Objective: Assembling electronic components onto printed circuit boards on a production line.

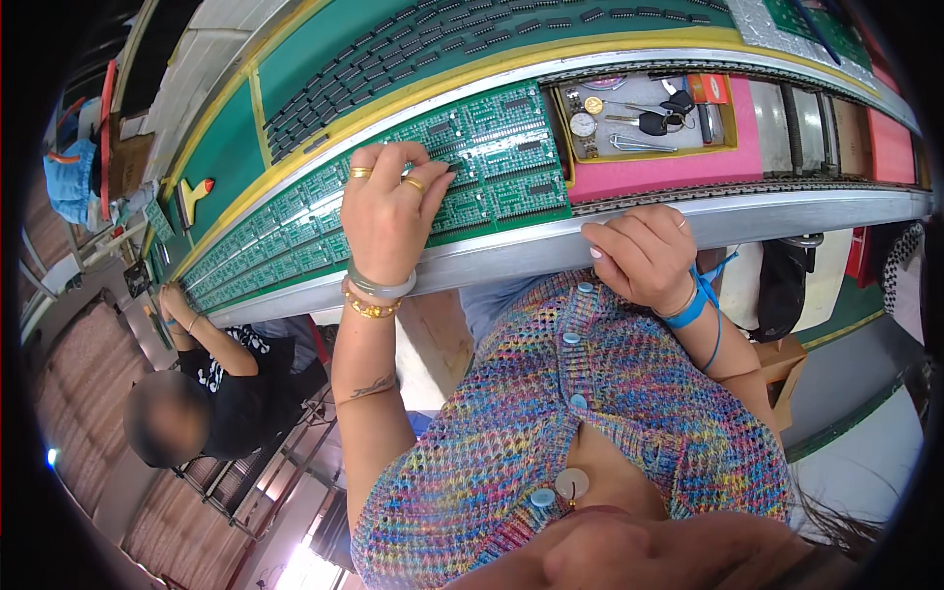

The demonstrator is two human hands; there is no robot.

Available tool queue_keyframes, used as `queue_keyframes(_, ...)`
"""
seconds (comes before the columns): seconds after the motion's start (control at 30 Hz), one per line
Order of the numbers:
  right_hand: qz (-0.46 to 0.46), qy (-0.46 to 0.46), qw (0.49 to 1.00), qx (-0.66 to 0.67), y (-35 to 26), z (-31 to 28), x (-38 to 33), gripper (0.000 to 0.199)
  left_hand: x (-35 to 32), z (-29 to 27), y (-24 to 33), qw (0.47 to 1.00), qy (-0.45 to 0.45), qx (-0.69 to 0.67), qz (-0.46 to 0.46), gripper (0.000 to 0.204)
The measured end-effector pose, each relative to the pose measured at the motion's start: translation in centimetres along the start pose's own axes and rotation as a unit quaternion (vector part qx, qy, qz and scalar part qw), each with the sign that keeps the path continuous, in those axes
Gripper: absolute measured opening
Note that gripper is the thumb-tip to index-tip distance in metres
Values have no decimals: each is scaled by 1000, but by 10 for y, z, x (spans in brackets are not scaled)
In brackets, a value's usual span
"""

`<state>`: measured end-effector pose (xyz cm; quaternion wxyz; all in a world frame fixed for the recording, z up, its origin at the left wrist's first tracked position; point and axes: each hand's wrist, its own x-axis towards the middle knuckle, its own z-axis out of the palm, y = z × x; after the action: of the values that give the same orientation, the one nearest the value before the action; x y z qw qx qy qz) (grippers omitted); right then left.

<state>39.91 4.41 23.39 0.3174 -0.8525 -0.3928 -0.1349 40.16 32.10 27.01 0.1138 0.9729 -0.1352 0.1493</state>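
Note:
My left hand (391, 206), with two gold rings and bangles at the wrist, is over a panel of green circuit boards (511, 172). Its thumb and forefinger pinch at a small black chip (451, 167), mostly hidden by the fingertips; whether it sits fully in the board I cannot tell. Black chips and rows of solder points cover the boards, which lie in a line along a metal rail (472, 251). At the rail's near edge my right hand (644, 254), wearing a blue wristband, is closed with curled fingers; what they hold, if anything, is hidden.
Many loose black chips (364, 74) lie in rows on the green bench beyond the rail. Right of the boards, a box (639, 146) with a watch and keys rests on a pink sheet (629, 179). A chain runs along the rail. Another person (236, 393) works at far left.

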Motion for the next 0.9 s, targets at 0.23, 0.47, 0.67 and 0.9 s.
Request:
queue_keyframes(0.23,1,5,1000,1,-1,1,0,24,1,3,0,1000,-13,-15,-8,18)
queue_keyframes(0.47,0,8,1000,-1,0,1,-1,24,0,5,0,1000,-5,10,6,16)
queue_keyframes(0.67,-1,9,1000,4,1,2,-2,24,-2,6,0,1000,-7,17,21,17)
queue_keyframes(0.9,-2,6,1000,3,0,1,-1,24,-10,2,-3,1000,-14,20,1,25)
